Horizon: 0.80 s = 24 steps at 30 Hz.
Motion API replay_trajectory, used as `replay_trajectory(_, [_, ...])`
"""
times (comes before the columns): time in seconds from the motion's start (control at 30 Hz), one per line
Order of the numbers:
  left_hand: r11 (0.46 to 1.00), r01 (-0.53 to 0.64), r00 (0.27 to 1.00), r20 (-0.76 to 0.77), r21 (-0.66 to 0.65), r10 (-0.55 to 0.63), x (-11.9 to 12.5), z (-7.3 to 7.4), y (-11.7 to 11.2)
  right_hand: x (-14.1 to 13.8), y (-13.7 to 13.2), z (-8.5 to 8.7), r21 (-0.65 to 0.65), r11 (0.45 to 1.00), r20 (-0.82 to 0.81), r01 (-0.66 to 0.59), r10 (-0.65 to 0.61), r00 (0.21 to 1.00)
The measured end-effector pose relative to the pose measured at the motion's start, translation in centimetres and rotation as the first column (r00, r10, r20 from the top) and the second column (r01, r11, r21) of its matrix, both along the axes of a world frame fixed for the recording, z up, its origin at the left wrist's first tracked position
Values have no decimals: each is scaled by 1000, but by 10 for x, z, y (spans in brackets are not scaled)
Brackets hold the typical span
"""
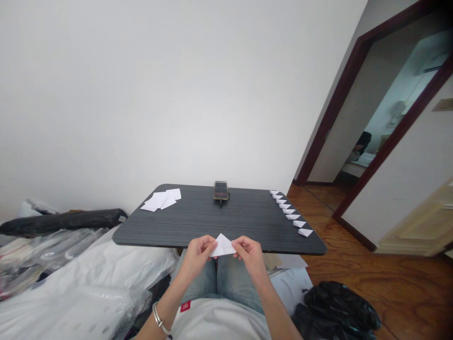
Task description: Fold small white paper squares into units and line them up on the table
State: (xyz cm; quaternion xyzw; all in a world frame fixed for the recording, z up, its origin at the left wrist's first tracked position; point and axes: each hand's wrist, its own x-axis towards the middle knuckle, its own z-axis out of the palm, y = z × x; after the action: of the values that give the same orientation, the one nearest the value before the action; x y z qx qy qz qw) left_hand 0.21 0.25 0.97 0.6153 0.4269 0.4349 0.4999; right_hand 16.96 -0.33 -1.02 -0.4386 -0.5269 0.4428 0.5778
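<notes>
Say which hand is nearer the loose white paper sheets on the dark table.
Left. The left hand is in front of the loose white paper sheets, to their right; the right hand is farther right.

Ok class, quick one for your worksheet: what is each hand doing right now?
Left hand: closed, pinching the folded white paper triangle at its left side.
Right hand: closed, pinching the same paper at its right side.

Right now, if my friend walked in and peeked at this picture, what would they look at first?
They would probably look first at the white paper triangle, pinched between the left hand and right hand just in front of the dark wood-grain table. Next they might spot the slanted row of small folded white papers along the table's right edge. The loose white paper sheets lie near its far left corner.
</notes>
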Motion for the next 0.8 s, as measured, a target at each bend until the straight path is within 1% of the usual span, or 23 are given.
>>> replay_trajectory(0.17, [999, 32, 999, 44, -31, -31, 7, 1, -1, -4, -2, -1, -7, 998, -22, -56, 56, 998])
replay_trajectory(0.33, [1000, -7, 997, 72, -1, 7, 8, 3, -3, -5, -5, 1, 12, 995, -41, -98, 98, 994])
replay_trajectory(0.43, [999, -15, 995, 101, -30, 18, 3, 6, -2, 1, -6, 5, 57, 989, -75, -138, 142, 987])
replay_trajectory(0.53, [999, -17, 994, 106, -46, 22, 0, 8, -1, 8, -7, 8, 92, 965, -19, -244, 247, 969])
replay_trajectory(0.6, [999, -19, 993, 112, -44, 24, 1, 9, -1, 10, -8, 7, 120, 949, 46, -291, 288, 957])
replay_trajectory(0.7, [999, -17, 992, 126, -47, 23, 3, 9, -1, 11, -8, 5, 147, 941, 111, -305, 291, 950])
replay_trajectory(0.8, [998, -7, 991, 134, -56, 14, 4, 10, -1, 10, -7, 3, 151, 943, 135, -298, 279, 951])
